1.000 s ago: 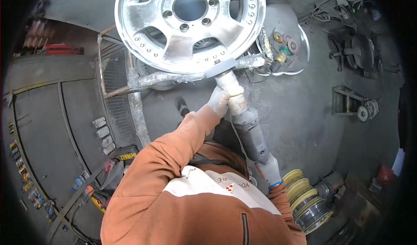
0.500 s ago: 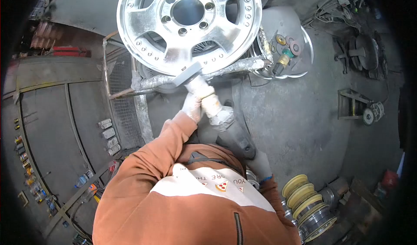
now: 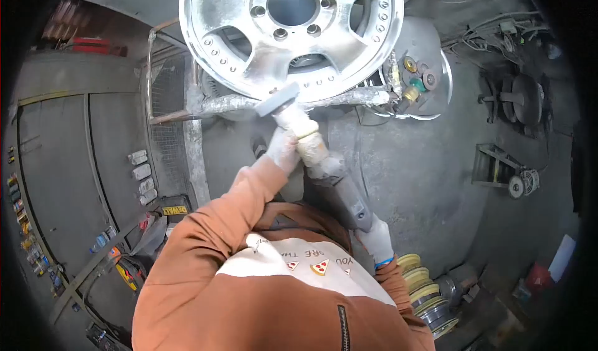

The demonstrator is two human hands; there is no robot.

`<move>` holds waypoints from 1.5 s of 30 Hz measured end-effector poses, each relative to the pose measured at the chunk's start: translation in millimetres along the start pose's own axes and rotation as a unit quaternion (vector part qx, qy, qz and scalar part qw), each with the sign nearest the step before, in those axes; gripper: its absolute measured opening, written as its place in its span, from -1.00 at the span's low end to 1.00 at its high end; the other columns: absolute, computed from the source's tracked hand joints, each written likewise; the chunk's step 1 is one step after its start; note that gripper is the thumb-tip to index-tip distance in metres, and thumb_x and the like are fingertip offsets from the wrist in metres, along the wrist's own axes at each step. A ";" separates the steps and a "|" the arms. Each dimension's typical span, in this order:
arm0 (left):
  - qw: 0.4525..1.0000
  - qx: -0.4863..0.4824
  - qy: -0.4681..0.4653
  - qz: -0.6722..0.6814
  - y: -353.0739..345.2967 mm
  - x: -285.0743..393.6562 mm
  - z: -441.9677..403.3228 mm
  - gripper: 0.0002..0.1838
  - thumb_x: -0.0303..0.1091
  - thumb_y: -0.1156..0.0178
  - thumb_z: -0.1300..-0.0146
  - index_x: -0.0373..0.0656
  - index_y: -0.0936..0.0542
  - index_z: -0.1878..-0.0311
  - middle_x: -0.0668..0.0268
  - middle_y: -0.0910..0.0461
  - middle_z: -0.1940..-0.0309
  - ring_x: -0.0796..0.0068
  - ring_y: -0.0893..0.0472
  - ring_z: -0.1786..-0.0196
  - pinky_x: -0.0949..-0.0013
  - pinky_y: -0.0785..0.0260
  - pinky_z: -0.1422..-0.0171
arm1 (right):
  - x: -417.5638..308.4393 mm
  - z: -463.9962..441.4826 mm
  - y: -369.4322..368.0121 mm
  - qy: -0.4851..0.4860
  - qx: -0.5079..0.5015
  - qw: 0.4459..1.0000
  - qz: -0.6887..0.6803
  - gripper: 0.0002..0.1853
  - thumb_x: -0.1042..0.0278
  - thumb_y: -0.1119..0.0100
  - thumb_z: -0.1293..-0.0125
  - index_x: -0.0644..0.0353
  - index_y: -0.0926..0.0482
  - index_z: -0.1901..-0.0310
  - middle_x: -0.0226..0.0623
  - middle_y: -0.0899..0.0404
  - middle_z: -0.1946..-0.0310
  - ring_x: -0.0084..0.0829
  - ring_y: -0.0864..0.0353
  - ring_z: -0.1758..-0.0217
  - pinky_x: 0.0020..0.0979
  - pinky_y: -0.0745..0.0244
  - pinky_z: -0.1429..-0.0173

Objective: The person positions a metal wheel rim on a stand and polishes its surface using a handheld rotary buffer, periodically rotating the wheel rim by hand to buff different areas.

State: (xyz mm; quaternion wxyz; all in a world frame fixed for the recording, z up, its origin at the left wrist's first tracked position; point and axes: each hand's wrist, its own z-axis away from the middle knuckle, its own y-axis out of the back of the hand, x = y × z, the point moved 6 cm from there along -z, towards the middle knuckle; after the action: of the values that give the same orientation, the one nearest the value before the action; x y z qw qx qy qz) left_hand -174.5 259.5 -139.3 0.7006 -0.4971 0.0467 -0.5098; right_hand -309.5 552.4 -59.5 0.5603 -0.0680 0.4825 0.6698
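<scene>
A polished alloy wheel rim lies face up at the top of the view, on a metal frame. My gloved left hand is closed around the front of a grey power grinder, by its wrapped neck. The grinder's flat grey disc is tilted over the rim's near edge; whether it touches, I cannot tell. My gloved right hand is wrapped round the grinder's rear end, with its fingers partly hidden.
The coated metal frame stands ahead, under the rim. Right of it, a round seat carries abrasive discs and a smaller tool. More rims are stacked at lower right. Cans and a DeWalt case are at left.
The view has shifted, so the rim appears farther right and a little higher. The grinder has moved slightly right in view. My right hand shows more clearly at its rear end.
</scene>
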 end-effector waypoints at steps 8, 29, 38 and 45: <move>0.999 0.001 0.032 -0.038 -3.5 4.2 -3.0 -0.76 -0.36 -0.33 -0.26 -0.20 -0.57 0.06 0.21 -0.66 0.24 0.25 -0.70 0.16 0.16 -0.63 -0.02 | 4.2 -7.0 0.0 -0.008 -0.006 1.000 0.023 -0.69 0.40 -0.34 -0.07 0.30 -0.60 0.12 0.17 -0.66 0.30 0.23 -0.64 0.14 -0.04 -0.59 0.13; 1.000 -0.012 -0.007 -0.018 15.9 33.1 9.5 -0.70 -0.38 -0.35 -0.24 -0.24 -0.54 0.01 0.15 -0.66 0.15 0.18 -0.70 0.06 0.10 -0.60 -0.13 | -8.9 -30.5 -28.5 0.033 -0.019 0.999 0.012 -0.62 0.42 -0.31 -0.06 0.29 -0.60 0.03 0.18 -0.67 0.23 0.21 -0.65 0.07 -0.05 -0.61 0.04; 0.993 -0.116 0.023 0.030 -46.3 -56.3 -20.8 -0.73 -0.42 -0.33 -0.25 -0.14 -0.51 0.02 0.26 -0.62 0.17 0.36 -0.66 0.09 0.22 -0.56 -0.08 | 51.0 -26.3 42.4 0.015 0.041 0.999 -0.024 -0.57 0.50 -0.30 -0.05 0.32 -0.61 -0.03 0.07 -0.72 0.20 -0.01 -0.75 0.05 -0.21 -0.61 0.00; 0.985 -0.141 0.047 0.089 -43.1 -68.9 -19.7 -0.72 -0.54 -0.28 -0.26 -0.16 -0.50 -0.01 0.26 -0.62 0.16 0.36 -0.66 0.07 0.24 -0.54 -0.09 | 83.3 -38.5 50.2 -0.076 0.011 0.997 -0.010 -0.58 0.51 -0.29 -0.06 0.29 -0.62 -0.03 -0.03 -0.74 0.22 -0.15 -0.78 0.08 -0.26 -0.61 0.01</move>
State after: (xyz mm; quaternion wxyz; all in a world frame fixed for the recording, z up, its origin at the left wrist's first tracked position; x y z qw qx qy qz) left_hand -247.3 299.7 -147.6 0.6629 -0.5603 0.1956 -0.4565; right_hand -398.0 586.3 -103.7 0.6024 -0.0160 0.4450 0.6625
